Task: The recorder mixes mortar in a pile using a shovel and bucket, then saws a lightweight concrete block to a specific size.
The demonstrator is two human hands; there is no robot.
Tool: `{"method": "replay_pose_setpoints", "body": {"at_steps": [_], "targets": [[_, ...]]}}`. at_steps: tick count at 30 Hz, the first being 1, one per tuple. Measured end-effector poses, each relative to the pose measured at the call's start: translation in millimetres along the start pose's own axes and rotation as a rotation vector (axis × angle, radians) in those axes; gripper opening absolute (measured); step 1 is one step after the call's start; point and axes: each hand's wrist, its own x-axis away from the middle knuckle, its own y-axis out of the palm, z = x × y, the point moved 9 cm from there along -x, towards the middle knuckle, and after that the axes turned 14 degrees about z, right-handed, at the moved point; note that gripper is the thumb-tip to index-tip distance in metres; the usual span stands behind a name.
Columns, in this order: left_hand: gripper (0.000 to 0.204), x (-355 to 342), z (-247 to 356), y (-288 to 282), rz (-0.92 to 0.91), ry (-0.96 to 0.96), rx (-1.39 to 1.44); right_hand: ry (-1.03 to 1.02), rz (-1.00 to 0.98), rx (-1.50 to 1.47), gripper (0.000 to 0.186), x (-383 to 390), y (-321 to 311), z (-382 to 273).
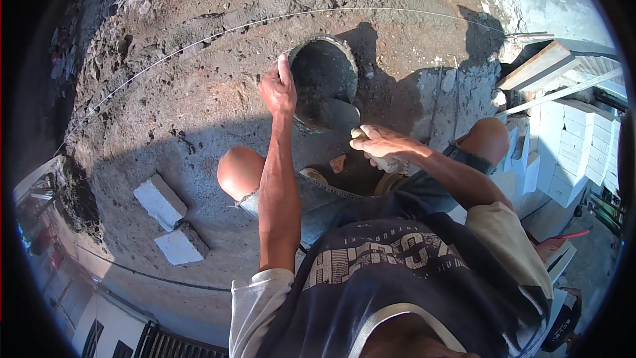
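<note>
A round bucket (352,59) with a mortar-crusted rim stands on the ground in front of my knees. My left hand (278,89) is closed on its left rim, thumb pointing up. On the near right side, my right hand (381,142) is wrapped around the handle of a trowel. The trowel's grey blade (341,115) reaches over the near rim into the bucket. Shadow darkens the inside, so how much mortar is in there I cannot tell.
A taut string (248,24) curves across the far ground beside a strip of grey mortar (305,1). Two pale blocks (159,200) lie at the left. Stacked white blocks (570,142) and wooden boards (538,66) stand at the right. A reddish fragment (338,163) lies between my feet.
</note>
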Motion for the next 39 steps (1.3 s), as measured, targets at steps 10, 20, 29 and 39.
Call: {"method": "replay_pose_setpoints", "body": {"at_steps": [10,20,29,39], "targets": [[0.042,34,37,7,-0.072,0.343,0.099,-0.446,0.683,1.101,0.039,-71,-79,-58],[0.034,45,27,-6,-0.199,0.270,0.000,-0.429,0.181,0.693,0.040,-100,-65,-8],[0.038,39,18,15,-0.100,0.168,0.075,-0.752,0.208,0.355,0.058,-143,0,69],[0.046,7,4,-2,0.003,0.009,0.151,-0.319,-0.115,-0.352,0.066,-75,31,10]]}}
